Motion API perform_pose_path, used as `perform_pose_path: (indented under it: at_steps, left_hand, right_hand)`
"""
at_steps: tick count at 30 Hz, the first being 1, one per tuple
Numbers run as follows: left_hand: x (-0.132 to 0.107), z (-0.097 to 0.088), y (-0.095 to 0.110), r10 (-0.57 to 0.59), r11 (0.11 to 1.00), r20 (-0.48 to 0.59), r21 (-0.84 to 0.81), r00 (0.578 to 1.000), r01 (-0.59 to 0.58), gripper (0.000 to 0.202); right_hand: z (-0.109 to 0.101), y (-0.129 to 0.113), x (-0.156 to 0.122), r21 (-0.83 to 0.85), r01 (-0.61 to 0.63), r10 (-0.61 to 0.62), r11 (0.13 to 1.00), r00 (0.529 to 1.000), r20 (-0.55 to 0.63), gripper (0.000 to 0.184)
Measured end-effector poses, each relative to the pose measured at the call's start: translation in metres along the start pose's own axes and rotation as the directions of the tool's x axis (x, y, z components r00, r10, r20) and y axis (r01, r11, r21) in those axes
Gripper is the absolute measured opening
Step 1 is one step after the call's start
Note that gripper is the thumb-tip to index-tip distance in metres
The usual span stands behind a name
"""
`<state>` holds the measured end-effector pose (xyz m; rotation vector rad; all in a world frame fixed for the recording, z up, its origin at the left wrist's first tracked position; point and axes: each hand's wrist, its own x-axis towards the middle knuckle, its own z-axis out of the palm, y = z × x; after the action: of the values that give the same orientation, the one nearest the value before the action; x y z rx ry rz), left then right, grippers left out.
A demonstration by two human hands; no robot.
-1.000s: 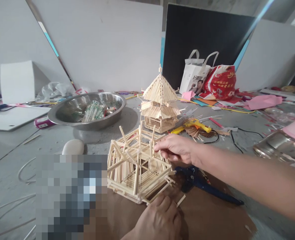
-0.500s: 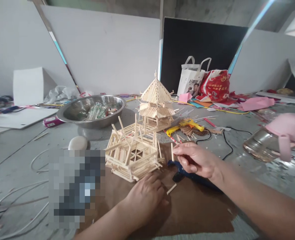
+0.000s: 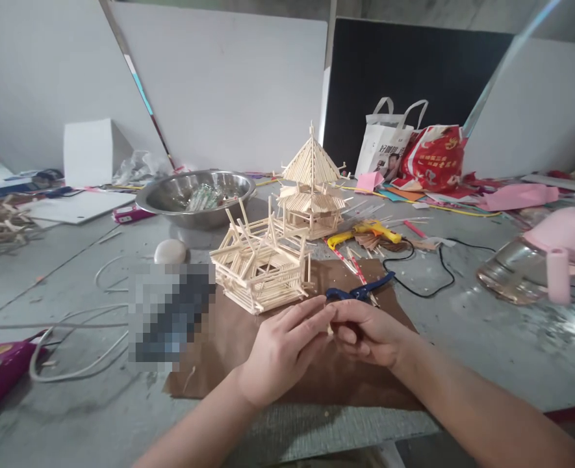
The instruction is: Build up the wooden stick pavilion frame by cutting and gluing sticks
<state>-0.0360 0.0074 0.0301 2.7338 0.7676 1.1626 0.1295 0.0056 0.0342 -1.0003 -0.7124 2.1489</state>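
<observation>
Left hand (image 3: 281, 348): flat over the brown sheet (image 3: 365, 393), grip reaching across with fingers close together, tips right up against the right hand; whether they clamp anything, cannot tell
Right hand (image 3: 370, 333): curled in to meet it, thumb and fingers bunched; a pale sliver shows between the two hands, but what it is, or which grip has it, cannot tell
Step in hand: fingertip work, it seems, both hands busy with one small piece away from the frame
Next move: calls, I'd say, for a sure pinch on that piece and a careful path round the thin uprights, which look easy to knock
Stick frame (image 3: 253, 284): there it sits, just beyond the left hand on the sheet's far left part, open on top, sticks poking up at a tilt
Blue tool (image 3: 360, 292): lying just past the fingertips, nobody's hand around it
Pagoda model (image 3: 311, 179): standing upright behind the frame, peaked roof and all
Yellow glue gun (image 3: 377, 232): on its side, right of the pagoda
Metal basin (image 3: 190, 221): back left, wrapped packets inside
</observation>
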Motion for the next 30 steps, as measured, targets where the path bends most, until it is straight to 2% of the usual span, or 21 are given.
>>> perform_pose_path:
  at_steps: [3,5,7,9,11,12,13,14,15,16,18,21,23,27,30]
  left_hand:
    - [0.003,0.002,-0.003,0.054,0.998,-0.107,0.029,0.993,-0.051,0.027]
    - [0.002,0.003,-0.003,0.092,0.995,-0.163,0.049,0.982,-0.085,0.026]
    - [0.000,0.003,-0.002,0.106,0.994,-0.177,0.037,0.978,-0.101,0.023]
    - [-0.004,0.003,0.000,0.053,0.999,-0.128,0.018,0.990,-0.051,0.016]
    - [-0.009,0.004,0.001,-0.032,0.999,-0.043,0.023,0.999,0.033,0.013]
    - [-0.012,0.005,0.001,-0.066,0.997,-0.003,0.030,0.998,0.066,0.012]
    - [-0.014,0.006,0.000,-0.093,0.995,0.027,0.037,0.995,0.092,0.013]
    - [-0.015,0.008,0.000,-0.114,0.993,0.045,0.039,0.992,0.112,0.013]
    - [-0.017,0.010,-0.001,-0.136,0.990,0.051,0.035,0.989,0.134,0.013]
    - [-0.017,0.013,-0.003,-0.165,0.986,0.055,0.032,0.985,0.163,0.013]
    - [-0.019,0.017,-0.005,-0.229,0.973,0.057,0.027,0.972,0.227,0.013]
    - [-0.019,0.020,-0.007,-0.302,0.953,0.075,0.010,0.950,0.303,0.013]
    - [-0.019,0.022,-0.008,-0.334,0.942,0.087,-0.003,0.938,0.336,0.013]
    - [-0.019,0.023,-0.008,-0.368,0.927,0.107,-0.033,0.924,0.373,0.013]
    - [-0.018,0.024,-0.007,-0.373,0.922,0.120,-0.065,0.920,0.382,0.014]
  right_hand:
    - [0.001,0.007,0.003,0.037,-0.040,0.039,0.999,0.998,0.041,0.018]
    - [-0.001,0.008,0.006,-0.015,0.004,-0.003,1.000,0.998,0.068,0.020]
    - [-0.006,0.004,0.006,-0.189,0.097,-0.080,0.977,0.992,0.095,0.022]
    - [-0.015,-0.006,0.001,-0.453,0.195,-0.164,0.870,0.981,0.108,0.026]
    - [-0.028,-0.021,-0.009,-0.724,0.268,-0.309,0.635,0.948,0.080,0.029]
    - [-0.035,-0.027,-0.015,-0.845,0.253,-0.386,0.472,0.921,0.060,0.032]
    - [-0.043,-0.033,-0.021,-0.933,0.208,-0.491,0.294,0.870,0.039,0.039]
    - [-0.051,-0.038,-0.025,-0.984,0.133,-0.568,0.121,0.822,0.042,0.052]
    - [-0.059,-0.040,-0.029,-0.998,0.057,-0.592,-0.024,0.804,0.060,0.068]
    - [-0.067,-0.041,-0.031,-0.989,-0.002,-0.589,-0.145,0.804,0.084,0.083]
    - [-0.083,-0.038,-0.030,-0.950,-0.095,-0.516,-0.298,0.853,0.077,0.102]
    - [-0.101,-0.030,-0.021,-0.906,-0.168,-0.387,-0.390,0.922,-0.005,0.111]
    - [-0.107,-0.027,-0.016,-0.897,-0.160,-0.356,-0.413,0.935,-0.003,0.106]
    - [-0.107,-0.028,-0.014,-0.897,-0.085,-0.411,-0.434,0.905,0.113,0.082]
    - [-0.103,-0.033,-0.019,-0.911,-0.027,-0.449,-0.413,0.876,0.177,0.068]
